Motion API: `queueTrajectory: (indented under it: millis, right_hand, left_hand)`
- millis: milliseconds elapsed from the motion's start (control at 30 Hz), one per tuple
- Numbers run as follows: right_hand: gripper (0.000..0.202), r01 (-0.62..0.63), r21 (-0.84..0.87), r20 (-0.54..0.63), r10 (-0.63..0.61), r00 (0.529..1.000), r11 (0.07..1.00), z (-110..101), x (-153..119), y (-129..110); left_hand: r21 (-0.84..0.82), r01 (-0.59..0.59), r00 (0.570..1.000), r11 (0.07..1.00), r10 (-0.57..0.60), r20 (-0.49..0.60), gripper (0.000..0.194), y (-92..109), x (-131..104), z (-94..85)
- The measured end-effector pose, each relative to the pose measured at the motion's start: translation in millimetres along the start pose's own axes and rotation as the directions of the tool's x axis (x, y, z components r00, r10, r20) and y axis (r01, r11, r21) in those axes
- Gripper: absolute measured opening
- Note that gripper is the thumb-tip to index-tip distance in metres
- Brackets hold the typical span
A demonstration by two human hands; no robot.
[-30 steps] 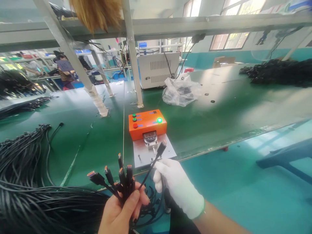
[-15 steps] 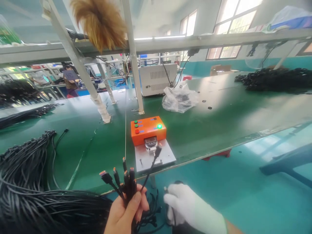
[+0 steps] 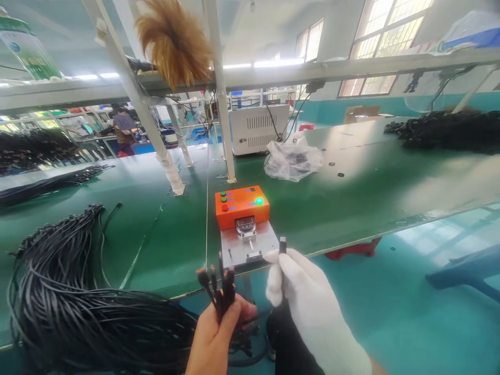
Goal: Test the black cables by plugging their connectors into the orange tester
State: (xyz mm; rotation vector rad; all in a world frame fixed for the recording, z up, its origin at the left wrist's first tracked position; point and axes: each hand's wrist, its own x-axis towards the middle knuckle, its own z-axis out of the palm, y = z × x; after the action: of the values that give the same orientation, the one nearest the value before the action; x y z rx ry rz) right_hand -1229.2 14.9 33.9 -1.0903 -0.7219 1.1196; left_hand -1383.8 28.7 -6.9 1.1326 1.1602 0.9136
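Note:
My bare left hand is closed round several black cables, their connector ends pointing up, below the bench edge. Gloved in white, my right hand pinches one black cable connector with its metal tip upward, just right of the metal plate. That plate lies in front of an orange box with a lit green light and a small gauge. Other black cable ends hang below my left hand.
A large bundle of black cables drapes over the green bench at left. Behind the box are a shelf post, a plastic bag and a white metal case. More black cables lie far right.
My right hand has risen towards the metal plate with a connector upright in its fingers. My left hand has shifted right, and the single cable that stuck out over the plate no longer shows there.

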Motion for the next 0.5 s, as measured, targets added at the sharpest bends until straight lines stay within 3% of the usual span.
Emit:
queueTrajectory:
  millis: [167, 233, 333, 500]
  right_hand:
    - [0.025, -0.166, -0.115, -0.076, 0.158, 0.985, 0.979, -10, 6, 18]
    - [0.027, -0.205, -0.156, -0.019, 0.204, 0.979, 0.966, -8, 7, 24]
    - [0.029, -0.294, -0.056, 0.116, 0.299, 0.947, 0.954, -6, 9, 35]
    - [0.032, -0.315, 0.006, 0.145, 0.311, 0.939, 0.949, -4, 16, 46]
  left_hand:
    - [-0.086, -0.014, 0.997, 0.996, 0.008, -0.076, 0.032, 2, 2, -6.1]
    - [-0.113, -0.018, 0.998, 0.993, 0.011, -0.059, 0.03, 3, 3, -6.9]
    - [-0.079, -0.008, 0.999, 0.997, 0.005, -0.047, 0.03, 4, 2, -7.6]
    - [-0.057, 0.022, 0.993, 0.998, -0.028, -0.112, 0.029, 3, 2, -11.1]
